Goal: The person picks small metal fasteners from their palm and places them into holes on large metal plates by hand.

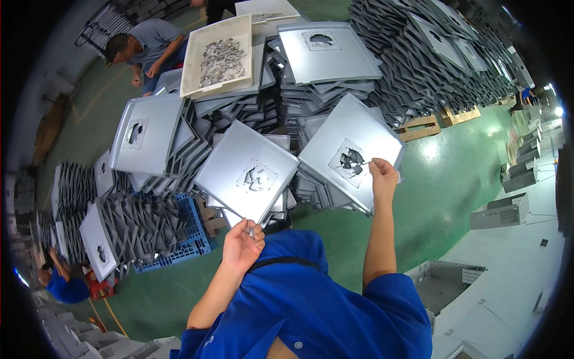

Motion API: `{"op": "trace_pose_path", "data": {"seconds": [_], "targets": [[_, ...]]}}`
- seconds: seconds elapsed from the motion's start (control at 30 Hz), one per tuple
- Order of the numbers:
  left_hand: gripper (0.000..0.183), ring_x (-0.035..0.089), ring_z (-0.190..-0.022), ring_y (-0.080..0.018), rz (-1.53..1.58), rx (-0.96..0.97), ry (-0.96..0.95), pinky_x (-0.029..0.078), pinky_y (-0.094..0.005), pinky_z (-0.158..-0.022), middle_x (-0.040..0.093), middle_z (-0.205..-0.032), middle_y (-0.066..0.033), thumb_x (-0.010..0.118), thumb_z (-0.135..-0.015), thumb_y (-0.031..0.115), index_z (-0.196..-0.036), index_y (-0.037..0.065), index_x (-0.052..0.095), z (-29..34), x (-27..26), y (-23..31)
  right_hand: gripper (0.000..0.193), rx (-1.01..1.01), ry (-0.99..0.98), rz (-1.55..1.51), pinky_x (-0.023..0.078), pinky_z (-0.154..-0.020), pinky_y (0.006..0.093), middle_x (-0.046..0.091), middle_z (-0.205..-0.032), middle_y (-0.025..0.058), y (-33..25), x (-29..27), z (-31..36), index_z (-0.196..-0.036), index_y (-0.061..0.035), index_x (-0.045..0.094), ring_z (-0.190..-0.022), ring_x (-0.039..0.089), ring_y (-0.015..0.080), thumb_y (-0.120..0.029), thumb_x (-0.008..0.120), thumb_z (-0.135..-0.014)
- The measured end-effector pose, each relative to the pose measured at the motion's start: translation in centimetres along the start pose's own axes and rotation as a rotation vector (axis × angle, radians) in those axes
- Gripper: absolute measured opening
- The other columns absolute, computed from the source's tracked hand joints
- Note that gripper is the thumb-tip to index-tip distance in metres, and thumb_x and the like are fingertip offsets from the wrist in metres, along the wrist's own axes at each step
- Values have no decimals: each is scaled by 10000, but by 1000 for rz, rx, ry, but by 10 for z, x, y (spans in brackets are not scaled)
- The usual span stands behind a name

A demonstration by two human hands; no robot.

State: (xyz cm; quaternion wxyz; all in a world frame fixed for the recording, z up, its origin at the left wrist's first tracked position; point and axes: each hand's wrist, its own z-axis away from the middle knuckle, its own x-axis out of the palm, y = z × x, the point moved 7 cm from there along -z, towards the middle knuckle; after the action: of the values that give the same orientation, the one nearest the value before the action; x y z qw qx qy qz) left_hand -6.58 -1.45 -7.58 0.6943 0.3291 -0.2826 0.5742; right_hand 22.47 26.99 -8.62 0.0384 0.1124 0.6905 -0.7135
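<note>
My right hand (383, 175) reaches over a square metal panel (373, 133) on the right-hand stack. Its thumb and fingers pinch a small thin piece beside the panel's ragged central hole (350, 161); the piece's kind is too small to tell. My left hand (242, 244), palm up with curled fingers, holds a small silvery metal piece (251, 231). It is nearest to the front corner of another metal panel (230, 158), whose middle carries a square outline around an irregular opening (258, 178).
A cream plastic tray (186, 81) with many small pieces rests on panels at the back. More stacked panels (430, 72) fill the far right, near wooden pallets (420, 127). A blue pallet (192, 224) lies left. One person (149, 45) sits far left, another (69, 284) at the lower left.
</note>
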Motion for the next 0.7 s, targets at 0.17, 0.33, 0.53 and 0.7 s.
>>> {"op": "trace_pose_path", "data": {"seconds": [0.17, 0.33, 0.53, 0.7], "targets": [[289, 471, -643, -165, -38, 1, 64, 377, -260, -522, 534, -716, -66, 493, -956, 252, -742, 66, 547, 0, 9, 2, 199, -100, -5, 234, 510, -704, 268, 704, -823, 101, 42, -10, -55, -938, 30, 687, -740, 656, 140, -105, 696, -793], [307, 461, -644, -163, -70, 24, 106, 369, -251, -519, 512, -712, -60, 488, -958, 253, -716, 67, 526, 2, 10, 6, 175, -89, -137, 284, 517, -709, 286, 708, -817, 117, 50, 26, -72, -942, -1, 697, -755, 676, 170, -96, 665, -798], [296, 468, -653, -164, -68, 41, 131, 372, -255, -524, 515, -725, -59, 492, -955, 254, -726, 69, 527, 4, 12, 7, 165, -123, -276, 329, 520, -711, 302, 708, -819, 121, 61, 55, -82, -931, -24, 705, -754, 684, 201, -99, 660, -791], [264, 469, -660, -164, -73, 55, 130, 376, -256, -538, 534, -757, -64, 498, -951, 246, -758, 72, 544, 5, 10, 8, 151, -173, -304, 499, 524, -721, 318, 706, -833, 129, 54, 65, -80, -915, -42, 710, -760, 686, 239, -101, 655, -787]]}}
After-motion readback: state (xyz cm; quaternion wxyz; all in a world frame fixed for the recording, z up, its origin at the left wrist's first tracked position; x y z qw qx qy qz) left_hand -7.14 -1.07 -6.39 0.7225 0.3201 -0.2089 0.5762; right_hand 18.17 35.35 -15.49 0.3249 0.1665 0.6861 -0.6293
